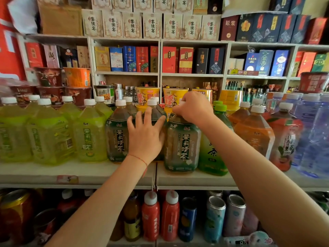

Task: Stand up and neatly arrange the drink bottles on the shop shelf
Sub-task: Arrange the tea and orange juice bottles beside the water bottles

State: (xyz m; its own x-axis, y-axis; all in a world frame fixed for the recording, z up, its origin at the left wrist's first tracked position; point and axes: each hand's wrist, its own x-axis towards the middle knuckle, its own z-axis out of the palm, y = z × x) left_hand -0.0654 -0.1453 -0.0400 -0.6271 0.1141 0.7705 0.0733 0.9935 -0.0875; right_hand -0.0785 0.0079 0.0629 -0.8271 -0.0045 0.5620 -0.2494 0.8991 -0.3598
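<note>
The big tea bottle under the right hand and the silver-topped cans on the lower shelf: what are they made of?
Dark-green-labelled tea bottle: apparently clear plastic, since tea shows through; glossy film label; its cap is hidden under the right hand. Pale blue silver-topped cans: probably metal, with shiny rimmed lids and printed sides.

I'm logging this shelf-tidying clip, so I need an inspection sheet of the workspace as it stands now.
Surface: white shop shelf, price tag on its front edge.
Job's things: large tea bottles upright in rows; yellow-green ones left, dark jasmine ones centre, orange ones right.
Clutter: instant noodle cups behind the bottles.
Grippers: left hand spread against a middle dark bottle; right hand grips a dark bottle's top.
Cables: nothing seen.
Surroundings: boxed goods above, small bottles and cans below.
</note>
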